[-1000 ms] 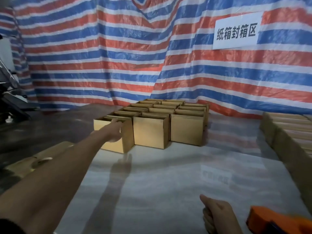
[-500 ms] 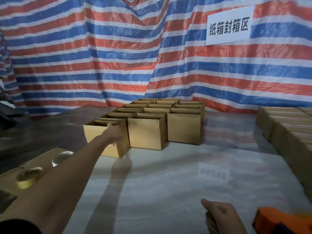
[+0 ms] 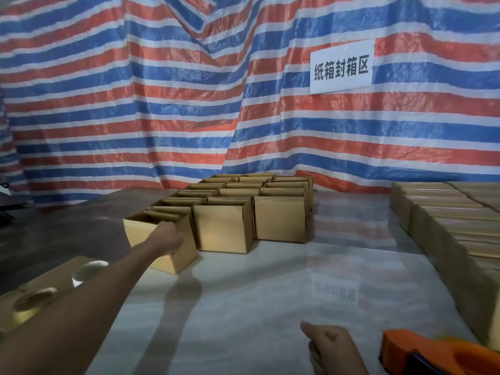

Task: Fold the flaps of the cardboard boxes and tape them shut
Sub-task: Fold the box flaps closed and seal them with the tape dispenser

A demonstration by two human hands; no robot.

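Observation:
Several open cardboard boxes stand in a block at the back of the white table. My left hand reaches far out and grips the near rim of the front-left open box, which sits pulled out of line toward me. My right hand rests near the table's front edge, fingers curled, thumb out, holding nothing I can see. An orange tape dispenser lies just right of it.
Rows of closed boxes line the right side of the table. A cardboard piece with tape rolls sits at the left front. A striped tarp with a white sign hangs behind. A dark floor lies left.
My left hand has drawn the front-left box out of the block, nearer to me and slightly turned. My right hand has stayed in place by the dispenser.

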